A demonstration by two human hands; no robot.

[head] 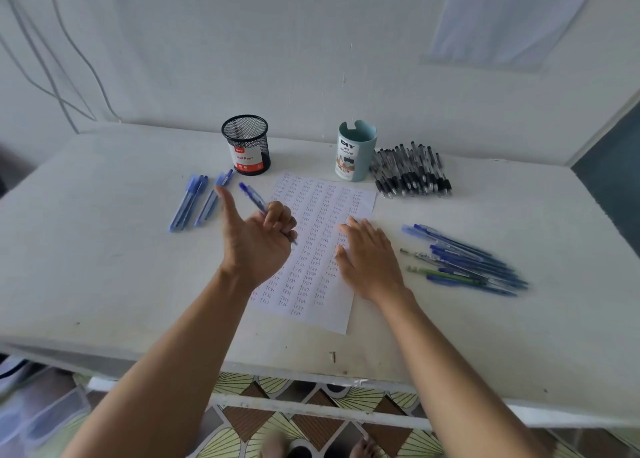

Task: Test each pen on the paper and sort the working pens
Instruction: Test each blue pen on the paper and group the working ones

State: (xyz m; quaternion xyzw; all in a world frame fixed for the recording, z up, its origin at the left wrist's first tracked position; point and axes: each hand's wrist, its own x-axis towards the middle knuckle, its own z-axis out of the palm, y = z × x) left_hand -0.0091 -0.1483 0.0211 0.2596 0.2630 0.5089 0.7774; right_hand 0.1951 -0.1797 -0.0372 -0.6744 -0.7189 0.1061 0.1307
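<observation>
**Me:** Plain white wall ahead, a white bench [104, 249] under my arms. The paper [322, 215], filled with rows of the word "test", lies under and between my hands.

**Friend:** What are the hands doing?

**Me:** My left hand [256, 242] has its fingers curled round a blue pen [254, 199], thumb sticking up, the tip pointing down at the sheet beneath it. My right hand [367, 260] lies flat, fingers straight, pressing on the right side of the paper. It holds nothing.

**Friend:** How will the pen handle?

**Me:** I judge it light, stiff and smooth plastic, so it may slip or roll. I'd take it low on the barrel, near the tip, to write. The sheet is thin and would slide, hence the flat palm.

**Friend:** And the rest?

**Me:** Beyond my left hand, loose blue pens [197, 201] lie near a black mesh cup [246, 144]. Out to the side of my right hand is a fan of blue pens [467, 263] with a green one among them. Farther beyond that hand, a heap of black pens [412, 171] sits just beside a teal organiser [356, 151]. I can't tell which group holds the working ones.
</observation>
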